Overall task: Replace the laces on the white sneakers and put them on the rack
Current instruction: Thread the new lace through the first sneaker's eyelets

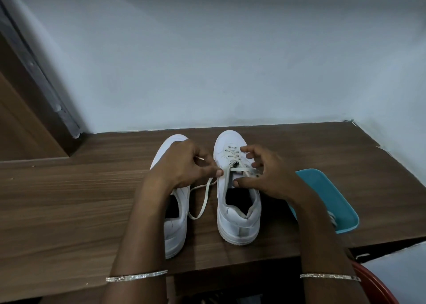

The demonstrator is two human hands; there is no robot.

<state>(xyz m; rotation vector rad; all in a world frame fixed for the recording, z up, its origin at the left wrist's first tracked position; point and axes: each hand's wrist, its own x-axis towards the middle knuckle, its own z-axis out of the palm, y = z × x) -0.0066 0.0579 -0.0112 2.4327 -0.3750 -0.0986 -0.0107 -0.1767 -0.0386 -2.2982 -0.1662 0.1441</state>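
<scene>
White sneakers [239,225], where did they stand? asked the first.

On the wood-grain table [69,200], toes to the wall, said the second. The lace [202,202] ran through the front eyelets of one sneaker. Its pair stood just left of that sneaker.

And the hands?

The left hand [184,163], left of that sneaker, pinched the lace with curled fingers. The right hand [269,172] lay over its right side, thumb near the tongue, fingers half spread. Whether they gripped the lace, I could not tell.

Which step?

Work at the middle eyelets, I judged. Old lace out or new lace in was not clear. The next move called for a fine pinch on the stiff tip and a steady shoe.

Materials?

Smooth white uppers, thick soles, a flat, limp, cream lace. A turquoise plastic tray [332,195] lay right of that sneaker.
</scene>
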